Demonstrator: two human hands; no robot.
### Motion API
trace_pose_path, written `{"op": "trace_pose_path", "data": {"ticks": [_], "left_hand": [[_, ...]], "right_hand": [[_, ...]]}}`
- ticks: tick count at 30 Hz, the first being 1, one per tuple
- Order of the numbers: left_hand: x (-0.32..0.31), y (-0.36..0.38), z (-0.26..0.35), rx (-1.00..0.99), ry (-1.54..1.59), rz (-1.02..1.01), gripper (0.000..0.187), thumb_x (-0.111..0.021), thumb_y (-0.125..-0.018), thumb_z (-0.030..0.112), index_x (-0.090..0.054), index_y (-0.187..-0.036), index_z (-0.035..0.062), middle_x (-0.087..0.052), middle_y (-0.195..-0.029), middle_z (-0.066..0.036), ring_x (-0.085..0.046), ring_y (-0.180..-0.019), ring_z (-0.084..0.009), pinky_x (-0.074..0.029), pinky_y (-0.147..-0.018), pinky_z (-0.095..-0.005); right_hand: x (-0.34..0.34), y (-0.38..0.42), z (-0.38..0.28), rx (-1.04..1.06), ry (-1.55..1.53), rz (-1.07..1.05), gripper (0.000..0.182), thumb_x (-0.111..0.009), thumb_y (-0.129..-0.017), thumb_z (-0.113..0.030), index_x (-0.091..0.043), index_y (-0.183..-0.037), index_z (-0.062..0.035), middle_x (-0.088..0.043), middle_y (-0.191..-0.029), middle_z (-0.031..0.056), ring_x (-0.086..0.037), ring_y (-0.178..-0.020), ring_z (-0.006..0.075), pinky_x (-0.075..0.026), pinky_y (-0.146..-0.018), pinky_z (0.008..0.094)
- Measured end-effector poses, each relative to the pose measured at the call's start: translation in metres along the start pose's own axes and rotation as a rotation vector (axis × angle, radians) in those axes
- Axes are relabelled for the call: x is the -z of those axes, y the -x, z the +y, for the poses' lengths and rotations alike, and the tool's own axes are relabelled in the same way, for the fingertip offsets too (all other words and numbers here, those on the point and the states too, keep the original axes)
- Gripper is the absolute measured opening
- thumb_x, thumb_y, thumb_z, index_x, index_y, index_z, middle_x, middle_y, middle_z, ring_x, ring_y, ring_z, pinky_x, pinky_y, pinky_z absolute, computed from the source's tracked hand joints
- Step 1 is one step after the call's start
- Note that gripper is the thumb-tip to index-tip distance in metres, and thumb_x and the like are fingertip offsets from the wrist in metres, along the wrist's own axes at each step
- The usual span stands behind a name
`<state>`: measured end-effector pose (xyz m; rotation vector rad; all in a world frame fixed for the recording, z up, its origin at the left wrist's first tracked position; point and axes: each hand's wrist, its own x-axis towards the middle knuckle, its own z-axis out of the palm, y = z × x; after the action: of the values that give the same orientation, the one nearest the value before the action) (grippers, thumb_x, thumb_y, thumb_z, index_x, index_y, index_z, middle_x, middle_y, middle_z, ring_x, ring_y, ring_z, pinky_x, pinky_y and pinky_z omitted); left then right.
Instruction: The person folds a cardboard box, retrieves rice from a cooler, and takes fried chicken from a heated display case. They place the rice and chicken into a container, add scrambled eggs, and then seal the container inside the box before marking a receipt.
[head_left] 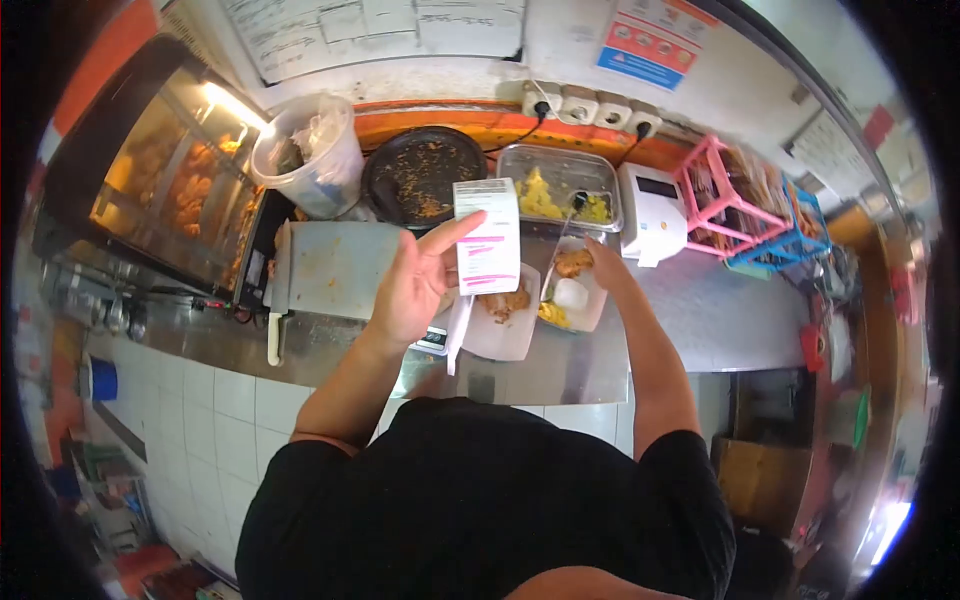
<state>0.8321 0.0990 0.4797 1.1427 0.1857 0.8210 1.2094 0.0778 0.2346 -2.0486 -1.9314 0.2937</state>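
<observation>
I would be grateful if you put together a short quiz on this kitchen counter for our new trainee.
1. True or false: the left hand holds a printed slip with pink marks on it.

2. Multiple choice: what stands between the clear container of yellow food and the pink rack?
a) a round black pan
b) a white device
c) a plastic bucket

3. Fill in the blank, as the wearer sees it: the white-handled knife lies along the ____ side of the pale board.

Key: 1. True; 2. b; 3. left
</observation>
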Motion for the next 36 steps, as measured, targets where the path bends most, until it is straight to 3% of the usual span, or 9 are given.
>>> {"op": "trace_pose_path", "data": {"ticks": [2, 4, 8, 10, 19, 21, 28, 33, 36], "left_hand": [[0.000, -0.005, 0.000, -0.005, -0.019, 0.000, 0.079, -0.008, -0.090, 0.057, -0.036, -0.129, -0.0052, -0.048, -0.125, -0.016, -0.048, -0.113, -0.0246, -0.034, -0.097, -0.0383], [-0.001, -0.010, -0.002, -0.004, -0.033, -0.022, 0.079, -0.008, -0.090, 0.057, -0.037, -0.129, -0.0047, -0.048, -0.124, -0.015, -0.048, -0.113, -0.0241, -0.034, -0.097, -0.0382], [-0.002, -0.016, -0.010, 0.010, 0.047, -0.004, 0.077, -0.009, -0.090, 0.057, -0.037, -0.129, -0.0033, -0.049, -0.124, -0.015, -0.049, -0.111, -0.0230, -0.037, -0.095, -0.0382], [-0.001, -0.017, -0.012, 0.009, 0.066, -0.023, 0.076, -0.011, -0.090, 0.057, -0.037, -0.129, -0.0024, -0.048, -0.125, -0.015, -0.050, -0.111, -0.0226, -0.039, -0.094, -0.0384], [-0.006, -0.018, -0.020, 0.017, 0.097, -0.038, 0.078, -0.010, -0.089, 0.059, -0.035, -0.130, -0.0020, -0.047, -0.125, -0.014, -0.049, -0.112, -0.0217, -0.038, -0.095, -0.0367], [-0.011, -0.019, -0.026, 0.025, 0.147, -0.051, 0.078, -0.010, -0.089, 0.059, -0.035, -0.130, -0.0020, -0.047, -0.125, -0.014, -0.049, -0.112, -0.0220, -0.037, -0.096, -0.0368], [-0.050, -0.026, -0.045, 0.009, 0.116, 0.011, 0.081, -0.010, -0.088, 0.060, -0.035, -0.129, -0.0061, -0.049, -0.123, -0.017, -0.047, -0.113, -0.0236, -0.034, -0.098, -0.0393], [-0.096, -0.042, -0.079, -0.020, 0.040, 0.033, 0.083, -0.008, -0.088, 0.060, -0.035, -0.129, -0.0061, -0.048, -0.123, -0.017, -0.046, -0.115, -0.0244, -0.033, -0.098, -0.0392], [-0.139, -0.055, -0.111, -0.005, 0.061, 0.019, 0.083, -0.008, -0.088, 0.060, -0.034, -0.130, -0.0058, -0.049, -0.122, -0.017, -0.046, -0.115, -0.0242, -0.033, -0.098, -0.0387]], "right_hand": [[0.009, 0.003, -0.009, 0.017, -0.038, -0.004, 0.067, -0.042, -0.073, 0.007, -0.027, -0.136, -0.0110, -0.050, -0.121, 0.0172, -0.048, -0.110, 0.0352, -0.038, -0.093, 0.0429], [0.027, 0.002, -0.032, -0.215, -0.063, -0.150, 0.069, -0.042, -0.073, 0.007, -0.026, -0.136, -0.0114, -0.046, -0.126, 0.0185, -0.047, -0.112, 0.0347, -0.037, -0.094, 0.0434], [0.017, 0.000, -0.020, 0.132, -0.052, -0.022, 0.070, -0.043, -0.069, 0.010, -0.029, -0.135, -0.0108, -0.043, -0.129, 0.0169, -0.045, -0.115, 0.0330, -0.037, -0.095, 0.0404], [0.018, -0.003, -0.019, 0.121, -0.053, -0.048, 0.068, -0.044, -0.070, 0.008, -0.032, -0.134, -0.0107, -0.044, -0.129, 0.0153, -0.045, -0.115, 0.0313, -0.037, -0.096, 0.0391], [0.036, 0.004, -0.030, -0.191, -0.108, -0.260, 0.054, -0.045, -0.076, 0.003, -0.046, -0.126, -0.0169, -0.055, -0.115, 0.0165, -0.053, -0.106, 0.0311, -0.042, -0.089, 0.0379], [0.034, 0.017, -0.024, 0.056, -0.254, -0.058, 0.052, -0.045, -0.076, 0.001, -0.046, -0.125, -0.0180, -0.055, -0.114, 0.0170, -0.053, -0.106, 0.0317, -0.042, -0.089, 0.0386], [0.035, 0.047, -0.006, -0.105, -0.311, -0.023, 0.054, -0.043, -0.076, 0.002, -0.048, -0.125, -0.0206, -0.055, -0.112, 0.0180, -0.053, -0.105, 0.0340, -0.043, -0.087, 0.0399], [0.040, 0.109, 0.046, -0.196, -0.204, 0.026, 0.057, -0.041, -0.074, 0.002, -0.047, -0.126, -0.0204, -0.061, -0.101, 0.0201, -0.063, -0.074, 0.0321, -0.050, -0.071, 0.0364], [0.050, 0.153, 0.097, -0.378, -0.383, 0.035, 0.056, -0.043, -0.073, 0.000, -0.047, -0.126, -0.0189, -0.061, -0.092, 0.0231, -0.062, -0.074, 0.0345, -0.049, -0.072, 0.0401]]}}
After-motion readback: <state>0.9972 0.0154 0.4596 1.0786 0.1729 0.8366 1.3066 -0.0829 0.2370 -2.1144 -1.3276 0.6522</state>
